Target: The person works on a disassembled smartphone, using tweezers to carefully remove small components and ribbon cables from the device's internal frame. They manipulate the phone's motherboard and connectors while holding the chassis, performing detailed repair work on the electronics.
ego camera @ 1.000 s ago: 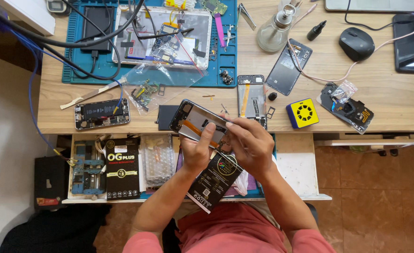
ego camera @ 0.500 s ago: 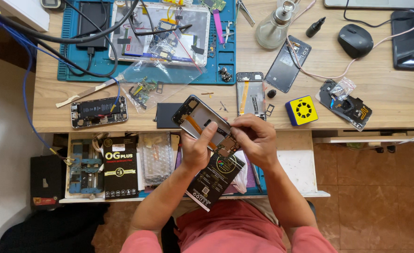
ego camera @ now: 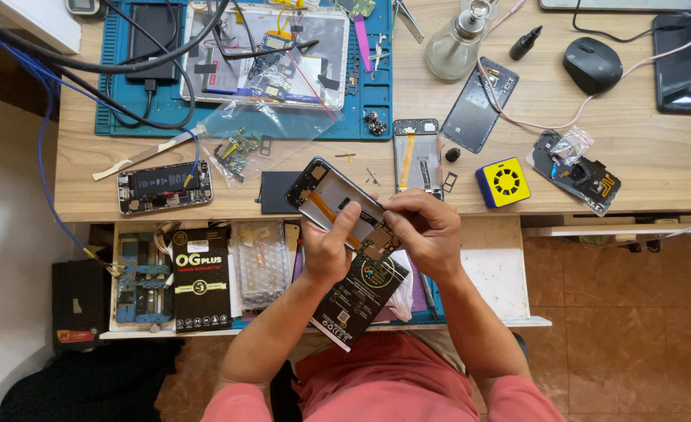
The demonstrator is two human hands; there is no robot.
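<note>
Several phones lie about the wooden desk (ego camera: 658, 156): one opened phone (ego camera: 165, 187) with its battery showing at nine o'clock from the hands, one bare phone frame (ego camera: 417, 156) at twelve, one dark back cover (ego camera: 480, 103) at one o'clock, one black phone (ego camera: 678, 62) far off at two, and one more opened back cover (ego camera: 576, 173) with a small clear bag on it at three. One black mouse (ego camera: 592, 64), one glass bottle (ego camera: 458, 45), one yellow square tool (ego camera: 503, 181) and one blue work mat (ego camera: 369, 101) complete the desk. Below the edge, one open drawer (ego camera: 502, 273) holds two black printed packages: one (ego camera: 199, 277) at eight o'clock, one (ego camera: 357, 301) right under the hands.

The left hand (ego camera: 326, 250) is curled about the lower edge of the opened smartphone (ego camera: 338, 202), thumb on its inside, gripping it firmly. The right hand (ego camera: 427, 234) is bunched, fingers pinched down on the phone's lower end near the small circuit board; whether it holds a tool between them I cannot tell.

The smartphone is held tilted over the desk's front edge, above the drawer, its top end pointing to ten o'clock. Its back is off: a pale metal inside shows, with an orange ribbon cable running along it and dark parts at the top corner.
</note>
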